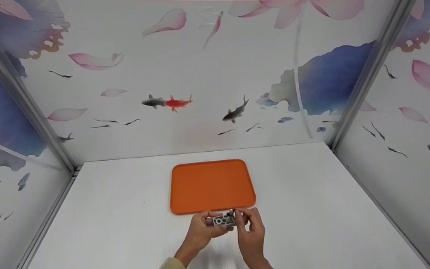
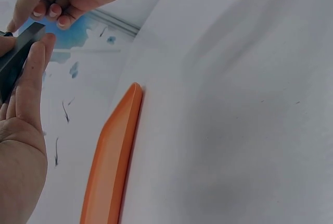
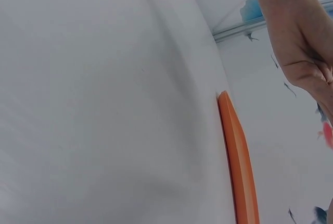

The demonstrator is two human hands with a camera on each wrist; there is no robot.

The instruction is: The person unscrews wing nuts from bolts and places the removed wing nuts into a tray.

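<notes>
Just in front of the orange tray (image 1: 213,186), my left hand (image 1: 200,228) grips a small grey rectangular metal block with round holes (image 1: 219,220). In the left wrist view the same block (image 2: 20,52) appears edge-on between the fingers and thumb. A small dark fitting (image 1: 230,213) sticks up at the block's right end. My right hand (image 1: 251,231) pinches at this fitting with thumb and forefinger, partly covering it. In the right wrist view only the back of that hand (image 3: 307,41) shows, its fingertips cut off by the frame edge.
The tray lies flat on a white table (image 1: 125,198) near the back wall. White panels (image 1: 200,74) printed with fish and petals enclose the table at the back and both sides, joined by grey metal posts (image 1: 371,74).
</notes>
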